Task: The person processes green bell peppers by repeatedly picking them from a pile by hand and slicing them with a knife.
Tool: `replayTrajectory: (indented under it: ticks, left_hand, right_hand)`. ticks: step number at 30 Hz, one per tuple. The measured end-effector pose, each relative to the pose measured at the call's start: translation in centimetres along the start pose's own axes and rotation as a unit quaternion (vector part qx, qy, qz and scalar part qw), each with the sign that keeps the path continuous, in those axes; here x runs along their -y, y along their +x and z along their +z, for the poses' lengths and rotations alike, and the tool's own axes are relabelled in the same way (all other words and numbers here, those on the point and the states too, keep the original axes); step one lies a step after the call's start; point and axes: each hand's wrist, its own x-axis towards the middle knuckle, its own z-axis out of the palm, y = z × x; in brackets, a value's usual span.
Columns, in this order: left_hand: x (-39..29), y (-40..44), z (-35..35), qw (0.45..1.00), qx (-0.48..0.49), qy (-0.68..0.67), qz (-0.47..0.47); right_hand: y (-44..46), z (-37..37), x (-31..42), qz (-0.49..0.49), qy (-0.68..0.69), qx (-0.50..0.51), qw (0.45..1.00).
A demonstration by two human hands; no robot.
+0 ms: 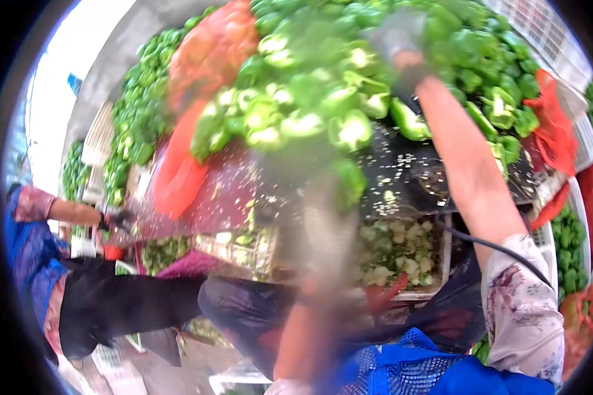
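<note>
My right hand (402, 36), in a grey glove with a dark cuff, reaches far over the pile of green bell peppers (454, 33). Motion smears its fingers, so its grip is unclear. Low in the middle, my left hand (326, 230) is a pale blur over the table's near edge. Close to it is a green pepper piece (349, 184); whether the hand touches it cannot be made out. Halved bell peppers (303, 123) with pale insides lie along the front of the pile. Seeds dot the dark board (408, 164) and the reddish tabletop (230, 184).
A crate (446, 257) of pale pepper cores stands below the table edge. An orange-red mesh sack (211, 52) lies on the left, and red netting (553, 125) on the right. Another person's gloved hand (118, 220) is at the left edge. A black cable (491, 245) crosses by my right arm.
</note>
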Motion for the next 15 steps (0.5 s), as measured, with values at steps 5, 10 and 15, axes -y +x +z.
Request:
replayTrajectory:
  ticks: [5, 10, 15]
  left_hand:
    - [1.6, -1.1, 0.0, 0.989, 0.048, -0.083, -0.114]
    - [1.5, 0.0, 0.5, 0.997, -0.039, -0.024, -0.058]
    - [1.1, 0.4, 0.5, 0.996, -0.005, 0.003, -0.085]
  right_hand:
    - [2.5, 3.4, -2.3, 0.003, -0.038, 0.039, 0.999]
    - [-5.4, -5.2, -7.0, -0.122, 0.240, -0.011, 0.963]
    - [-21.0, -14.5, -2.6, 0.006, 0.575, 0.046, 0.817]
